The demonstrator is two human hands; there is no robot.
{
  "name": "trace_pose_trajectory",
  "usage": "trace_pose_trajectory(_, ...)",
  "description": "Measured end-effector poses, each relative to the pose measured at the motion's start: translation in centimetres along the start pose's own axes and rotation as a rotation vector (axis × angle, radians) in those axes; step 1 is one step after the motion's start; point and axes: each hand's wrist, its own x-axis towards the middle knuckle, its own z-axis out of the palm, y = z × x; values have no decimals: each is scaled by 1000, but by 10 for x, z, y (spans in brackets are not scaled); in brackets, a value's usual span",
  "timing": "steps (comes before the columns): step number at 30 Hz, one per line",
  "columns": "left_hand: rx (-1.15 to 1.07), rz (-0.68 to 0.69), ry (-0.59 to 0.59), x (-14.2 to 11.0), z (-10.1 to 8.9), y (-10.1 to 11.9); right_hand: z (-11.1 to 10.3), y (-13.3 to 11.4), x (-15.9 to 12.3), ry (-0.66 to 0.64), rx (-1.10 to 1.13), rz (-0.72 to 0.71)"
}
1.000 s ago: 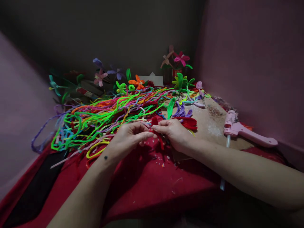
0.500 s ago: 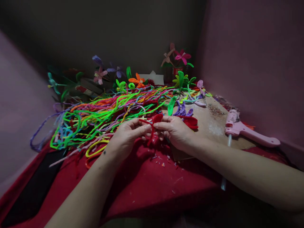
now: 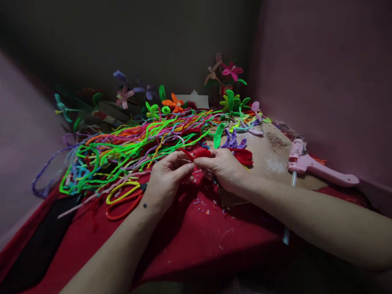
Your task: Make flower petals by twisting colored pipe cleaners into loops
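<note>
Both my hands meet over the front of the red cloth, thumbs almost touching. Between them is a red pipe cleaner point(image 3: 202, 153), bent into a loop near the right fingers, with a short end sticking out at the left. My left hand point(image 3: 171, 173) pinches it between thumb and fingers. My right hand point(image 3: 223, 167) is closed on the looped part, which the fingers partly cover. Just beyond the right hand lie finished red pipe-cleaner loops point(image 3: 244, 156) and purple ones point(image 3: 233, 140). Scissors with yellow and orange handles point(image 3: 124, 200) lie by my left wrist, blades hidden.
A heap of colourful pipe cleaners point(image 3: 131, 143) spreads behind my hands. On the right, a pink glue gun point(image 3: 318, 165) rests on a cardboard sheet point(image 3: 272, 153). A black flat object point(image 3: 43, 241) lies at left. Pipe-cleaner flowers, including an orange one point(image 3: 174, 103), stand at the back.
The red strand that hung down between my hands no longer hangs there; the loop now lies flatter. My left hand has shifted slightly right, uncovering more of the scissors. The view has moved slightly.
</note>
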Motion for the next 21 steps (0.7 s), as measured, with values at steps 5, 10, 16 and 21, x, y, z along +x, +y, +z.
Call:
trace_pose_trajectory(5, 69, 148, 114, -1, 2, -3, -2, 1, 3, -5, 2, -4)
trace_pose_trajectory(10, 76, 82, 26, -3, 3, 2, -5, 1, 4, -74, -20, -39)
trace_pose_trajectory(16, 294, 393, 80, -3, -2, -9, -4, -1, 5, -81, 39, -3)
trace_pose_trajectory(21, 629, 685, 25, -5, -9, -13, -5, 0, 6, -89, 102, 33)
